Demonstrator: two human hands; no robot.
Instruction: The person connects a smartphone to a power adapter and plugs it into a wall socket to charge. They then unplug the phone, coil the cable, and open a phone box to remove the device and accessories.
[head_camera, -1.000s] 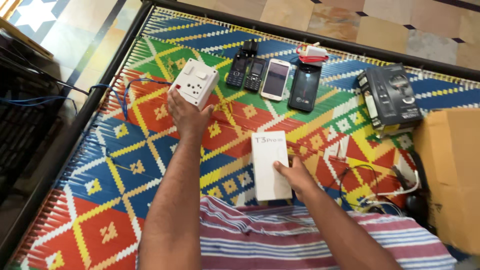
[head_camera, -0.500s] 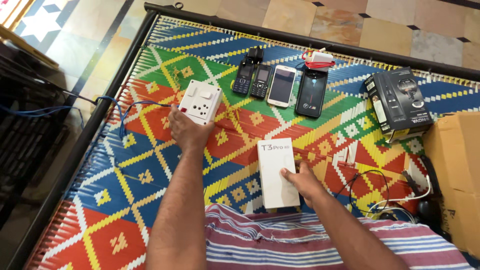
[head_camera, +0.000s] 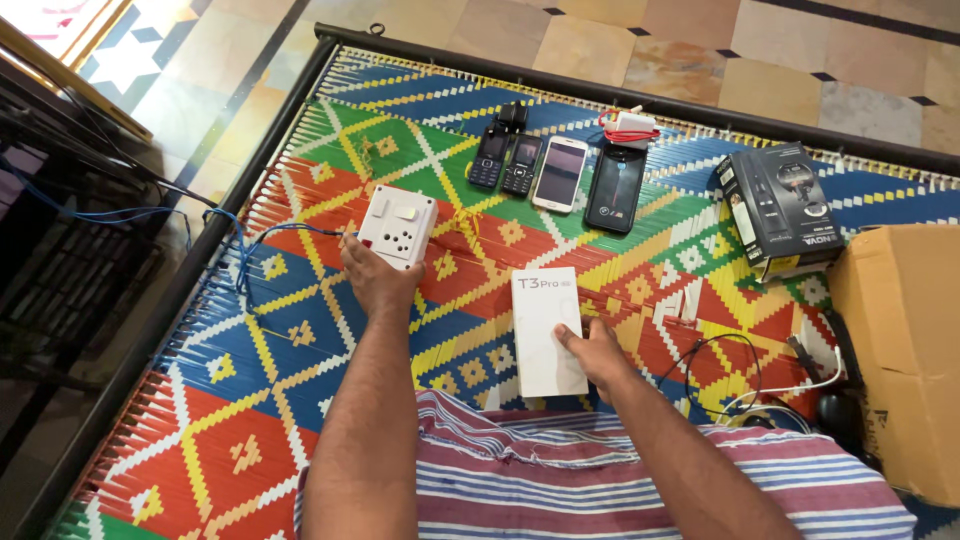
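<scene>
My left hand (head_camera: 375, 278) grips the near edge of a white switch-and-socket box (head_camera: 398, 226) with a blue cable (head_camera: 262, 240) running off to the left. My right hand (head_camera: 600, 352) rests with its fingers on the lower right side of a flat white phone box (head_camera: 545, 325) lying on the woven mat. Both sit on a colourful woven cot surface (head_camera: 250, 400). A striped cloth (head_camera: 600, 470) covers my lap at the bottom.
Two small dark keypad phones (head_camera: 505, 160), a white smartphone (head_camera: 560, 174) and a black smartphone (head_camera: 612, 186) lie in a row at the back, with a white charger wrapped in red cable (head_camera: 628, 127). A black product box (head_camera: 780, 207), a cardboard carton (head_camera: 900, 350) and loose cables (head_camera: 750, 380) are at right.
The view has shifted slightly. My left hand has drawn the socket box a little nearer and lower on the mat; my right hand stays on the white phone box.
</scene>
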